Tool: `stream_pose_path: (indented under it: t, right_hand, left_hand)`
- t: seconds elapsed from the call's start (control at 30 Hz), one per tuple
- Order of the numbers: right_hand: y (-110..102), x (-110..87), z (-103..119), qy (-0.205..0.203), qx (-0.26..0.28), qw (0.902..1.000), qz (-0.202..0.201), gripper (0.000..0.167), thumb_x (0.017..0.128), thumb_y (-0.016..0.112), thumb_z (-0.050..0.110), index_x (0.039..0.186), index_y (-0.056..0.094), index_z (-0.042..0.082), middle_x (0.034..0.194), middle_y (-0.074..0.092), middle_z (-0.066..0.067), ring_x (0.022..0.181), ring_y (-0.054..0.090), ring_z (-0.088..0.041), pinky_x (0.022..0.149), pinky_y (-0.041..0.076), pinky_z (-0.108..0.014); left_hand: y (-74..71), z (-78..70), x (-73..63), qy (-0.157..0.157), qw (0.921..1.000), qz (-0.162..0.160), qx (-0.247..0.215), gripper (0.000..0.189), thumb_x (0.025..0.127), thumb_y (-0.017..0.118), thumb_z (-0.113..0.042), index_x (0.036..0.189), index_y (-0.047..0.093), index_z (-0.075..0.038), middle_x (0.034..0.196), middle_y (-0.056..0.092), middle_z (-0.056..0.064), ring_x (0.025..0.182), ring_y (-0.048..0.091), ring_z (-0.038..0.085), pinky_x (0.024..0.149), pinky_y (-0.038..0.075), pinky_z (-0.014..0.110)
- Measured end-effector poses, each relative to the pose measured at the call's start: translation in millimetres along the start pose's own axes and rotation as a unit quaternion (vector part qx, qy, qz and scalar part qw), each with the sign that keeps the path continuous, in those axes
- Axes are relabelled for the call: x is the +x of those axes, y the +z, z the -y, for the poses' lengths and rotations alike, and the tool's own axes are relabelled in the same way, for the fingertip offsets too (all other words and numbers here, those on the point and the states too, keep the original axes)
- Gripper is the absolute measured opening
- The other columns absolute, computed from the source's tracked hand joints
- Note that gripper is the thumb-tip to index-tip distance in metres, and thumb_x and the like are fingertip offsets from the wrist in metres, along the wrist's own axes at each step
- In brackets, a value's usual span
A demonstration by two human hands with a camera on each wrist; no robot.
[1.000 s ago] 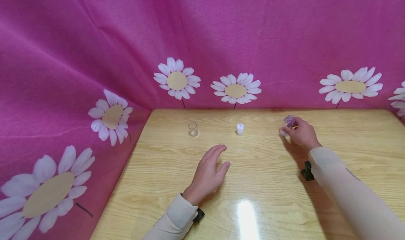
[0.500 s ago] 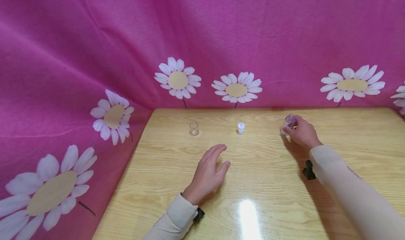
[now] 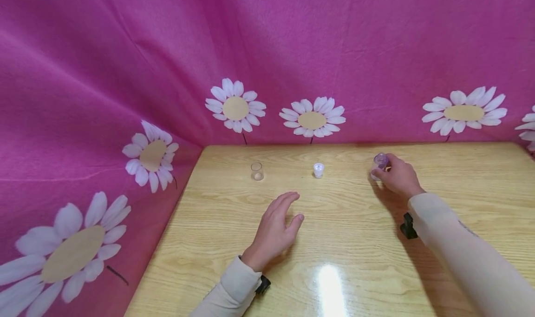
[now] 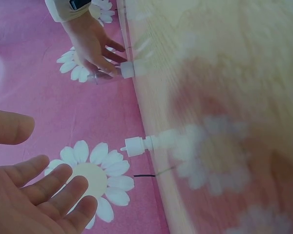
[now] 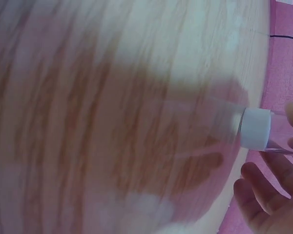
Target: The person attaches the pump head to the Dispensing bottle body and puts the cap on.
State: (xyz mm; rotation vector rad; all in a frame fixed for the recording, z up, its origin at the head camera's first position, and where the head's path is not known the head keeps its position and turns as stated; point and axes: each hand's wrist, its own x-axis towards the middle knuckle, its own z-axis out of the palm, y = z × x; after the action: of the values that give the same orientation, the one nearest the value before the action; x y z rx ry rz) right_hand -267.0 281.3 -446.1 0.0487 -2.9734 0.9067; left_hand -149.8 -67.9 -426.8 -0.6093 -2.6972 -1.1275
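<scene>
My right hand (image 3: 401, 176) grips a clear, purple-tinted tube-like cup (image 3: 381, 160) near the table's back edge. A short white cylindrical base (image 5: 256, 128) sits at the cup's lower end, close over the tabletop in the right wrist view. The thumb is on one side, with fingers on the other. My left hand (image 3: 273, 231) hovers above the table, fingers relaxed and apart, holding nothing. Beyond it stands a small white piece (image 3: 318, 170), whose stepped body and narrow pointed tip show in the left wrist view. Further left is a small clear cup (image 3: 257, 171), upright.
The wooden table (image 3: 217, 205) has its back edge against a pink cloth (image 3: 368, 52) printed with white daisies. The cloth also lines the left side. A bright light reflection (image 3: 330, 289) lies on the glossy tabletop near the front.
The purple-tinted cup in the right hand has straightened and come slightly lower, overlapping the white base more. The left hand has stayed in place.
</scene>
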Motion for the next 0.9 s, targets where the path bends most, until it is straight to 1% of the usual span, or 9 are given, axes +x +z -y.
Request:
stream_pose_path:
  t: [0.13,0.3,0.37,0.43,0.57,0.63,0.77,0.9]
  right_hand:
    - [1.0,-1.1,1.8,-0.008,0.000,1.0000,-0.006,0.056,0.096,0.061,0.034,0.134,0.046,-0.004,0.115,0.061,-0.031,0.100,0.060,-0.043,0.080,0.048,-0.050]
    - [-1.4,-3.5,5.3,-0.025,0.004,0.9995,-0.017,0.053,0.096,0.062,0.034,0.132,0.049,-0.001,0.105,0.062,-0.025,0.089,0.058,-0.036,0.070,0.046,-0.039]
    - [-2.6,-4.8,6.7,-0.034,0.007,0.9991,-0.024,0.053,0.095,0.063,0.034,0.132,0.049,-0.001,0.103,0.062,-0.024,0.088,0.057,-0.034,0.070,0.044,-0.037]
    - [-3.5,-6.2,8.2,-0.046,0.012,0.9984,-0.032,0.052,0.095,0.064,0.033,0.132,0.051,-0.001,0.103,0.064,-0.024,0.089,0.058,-0.035,0.073,0.045,-0.040]
    - [-3.8,-9.4,11.2,-0.067,0.027,0.9964,-0.044,0.049,0.094,0.065,0.028,0.131,0.053,-0.001,0.110,0.066,-0.027,0.102,0.062,-0.041,0.086,0.048,-0.053]
    - [-3.2,-11.0,12.8,-0.078,0.035,0.9951,-0.049,0.047,0.094,0.066,0.027,0.130,0.054,-0.001,0.113,0.066,-0.027,0.106,0.063,-0.043,0.090,0.048,-0.056]
    - [-1.4,-14.6,16.3,-0.114,0.043,0.9904,-0.066,0.045,0.092,0.068,0.023,0.128,0.057,-0.002,0.114,0.066,-0.026,0.105,0.065,-0.045,0.089,0.050,-0.058]
    - [1.3,-18.2,19.4,-0.153,0.032,0.9846,-0.078,0.044,0.091,0.069,0.018,0.126,0.058,-0.004,0.112,0.065,-0.027,0.099,0.066,-0.043,0.085,0.052,-0.057]
  left_hand:
    - [0.1,1.0,-1.2,0.001,1.0000,0.000,0.001,0.046,0.096,0.064,-0.020,0.139,0.054,-0.009,0.144,0.056,0.007,0.136,0.051,0.024,0.113,0.043,0.043]
    - [1.0,3.1,-1.2,0.002,1.0000,0.001,0.002,0.046,0.096,0.065,-0.019,0.139,0.054,-0.008,0.143,0.056,0.007,0.136,0.050,0.023,0.113,0.043,0.043]
    - [0.8,3.6,-1.5,0.003,1.0000,0.001,0.003,0.046,0.095,0.065,-0.019,0.139,0.054,-0.008,0.144,0.056,0.007,0.137,0.050,0.023,0.113,0.043,0.043]
    - [0.6,3.8,-1.9,0.001,1.0000,0.001,0.004,0.046,0.096,0.064,-0.020,0.139,0.054,-0.008,0.144,0.056,0.007,0.137,0.050,0.024,0.113,0.042,0.043]
    - [-0.3,3.5,-2.7,-0.001,1.0000,0.002,0.000,0.046,0.096,0.064,-0.021,0.139,0.054,-0.008,0.144,0.055,0.007,0.137,0.050,0.024,0.113,0.042,0.044]
    - [-0.7,3.2,-3.0,-0.002,1.0000,0.001,-0.002,0.046,0.096,0.064,-0.021,0.139,0.054,-0.008,0.144,0.056,0.007,0.137,0.050,0.024,0.113,0.042,0.044]
    - [-0.4,3.4,-3.4,0.001,1.0000,-0.003,-0.004,0.046,0.096,0.064,-0.020,0.138,0.055,-0.007,0.143,0.056,0.008,0.136,0.051,0.025,0.113,0.042,0.044]
    - [0.3,4.5,-4.2,0.000,1.0000,-0.005,-0.006,0.046,0.095,0.064,-0.019,0.138,0.055,-0.007,0.143,0.056,0.008,0.136,0.051,0.025,0.113,0.042,0.044]
